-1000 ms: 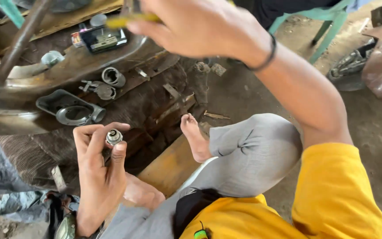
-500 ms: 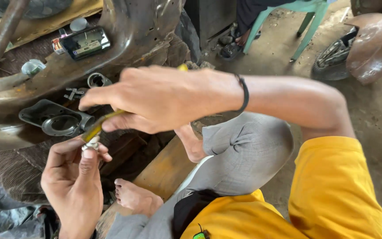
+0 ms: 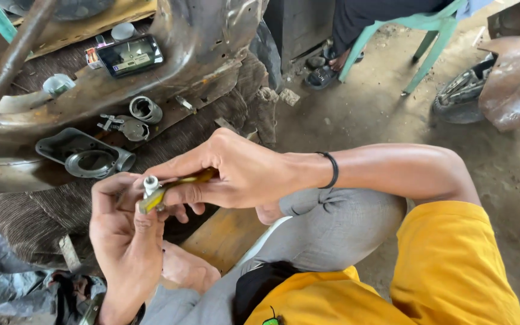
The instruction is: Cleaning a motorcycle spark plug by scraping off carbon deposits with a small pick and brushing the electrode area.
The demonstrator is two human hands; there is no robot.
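Observation:
My left hand (image 3: 124, 235) pinches a small silver cylindrical metal part (image 3: 150, 184) between thumb and fingertips, held up in front of me. My right hand (image 3: 230, 171), with a black band on its wrist, grips a yellow-handled tool (image 3: 173, 188) and lays its end against that part. Both hands meet above my bent knee in grey trousers. The tool's tip is hidden behind my left fingers.
A rusty metal frame (image 3: 151, 66) lies ahead with a grey housing (image 3: 85, 157), a metal ring (image 3: 145, 109) and a small bracket (image 3: 118, 125) on it. A phone (image 3: 130, 55) rests farther back. A green plastic chair (image 3: 428, 30) with another person's feet stands at the far right.
My right hand came down from the top of the view with the yellow tool and now meets the part in my left hand. The left hand rose slightly.

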